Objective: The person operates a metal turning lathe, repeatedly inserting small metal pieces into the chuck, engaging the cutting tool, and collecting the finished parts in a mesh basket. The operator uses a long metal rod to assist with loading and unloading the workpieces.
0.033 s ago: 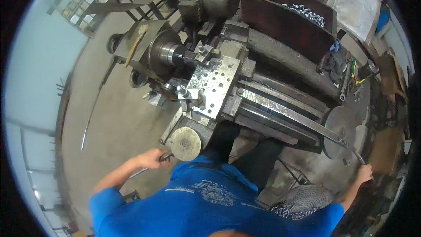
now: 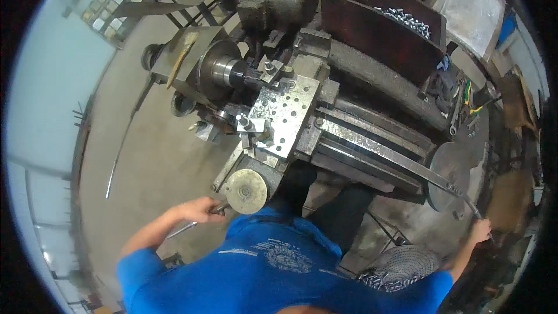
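Two hands at rest on their holds, as I saw them from the floor. Almost nothing had changed since the instant before, which suggested a steady phase of the work. The left hand (image 2: 200, 209), at seven o'clock from the plate (image 2: 288, 115), had its fingers curled round the handle (image 2: 220, 206), a short stub pointing to eight o'clock beside the pale disc (image 2: 247, 191). The right hand (image 2: 480, 230) appeared wrapped round the end of the lever (image 2: 398, 159), though single fingers could not be told; the lever's long axis ran from beside the plate toward four o'clock.
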Tool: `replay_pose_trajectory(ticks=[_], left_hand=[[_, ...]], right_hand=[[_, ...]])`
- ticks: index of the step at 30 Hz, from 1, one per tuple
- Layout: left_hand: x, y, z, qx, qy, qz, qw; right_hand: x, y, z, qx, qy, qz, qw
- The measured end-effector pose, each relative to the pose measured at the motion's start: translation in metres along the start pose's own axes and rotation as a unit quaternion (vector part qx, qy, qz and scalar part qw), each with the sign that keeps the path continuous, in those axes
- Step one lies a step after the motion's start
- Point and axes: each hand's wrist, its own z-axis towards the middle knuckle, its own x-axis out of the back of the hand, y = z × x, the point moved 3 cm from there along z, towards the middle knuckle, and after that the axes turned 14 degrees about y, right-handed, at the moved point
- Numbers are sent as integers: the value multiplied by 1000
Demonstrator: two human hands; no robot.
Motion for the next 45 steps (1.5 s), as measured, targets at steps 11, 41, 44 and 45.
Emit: replay_pose_trajectory(ticks=[11, 41, 44, 45], left_hand=[[159, -174, 147, -2, 426, 300, 854], [254, -157, -6, 13, 604, 135, 785], [281, -212, -92, 81, 695, 180, 691], [280, -257, -111, 161, 656, 220, 703]], right_hand=[[70, 0, -109, -26, -124, 236, 963], [619, -481, 42, 371, -28, 713, 595], [641, -523, 32, 442, -113, 648, 610], [648, -533, 29, 459, -188, 616, 612]])
